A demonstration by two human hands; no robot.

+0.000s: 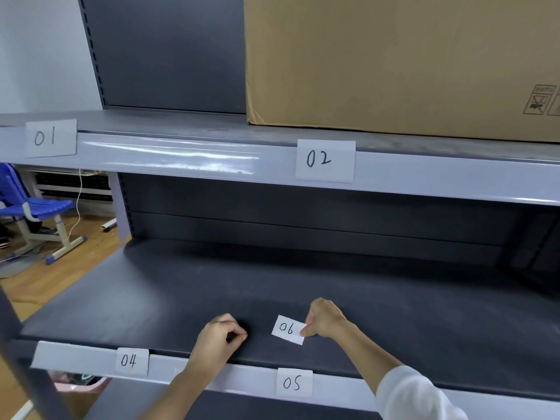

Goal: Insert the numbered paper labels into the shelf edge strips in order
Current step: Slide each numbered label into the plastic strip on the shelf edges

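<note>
Pinching hand: right hand (324, 321) grips the white paper label marked 06 (288, 329) at its right edge, thumb and forefinger closed on it.
Other hand: left hand (219, 336) curled, fingertips pressed together, holding nothing visible.
Surface: dark grey metal lower shelf (151, 298), with labels 04 (131, 360) and 05 (294, 382) in its pale front strip (75, 357).
Room: brown cardboard box (394, 62) above; blue plastic chair (36, 207) on wood floor.
Label axis: long side runs left-right, slightly tilted, just above the shelf, between both hands.

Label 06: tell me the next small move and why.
Probably carry label 06, pinched in the right hand, forward and right to the lower edge strip past label 05. Labels 04 and 05 already sit there, so 06 is next.
</note>
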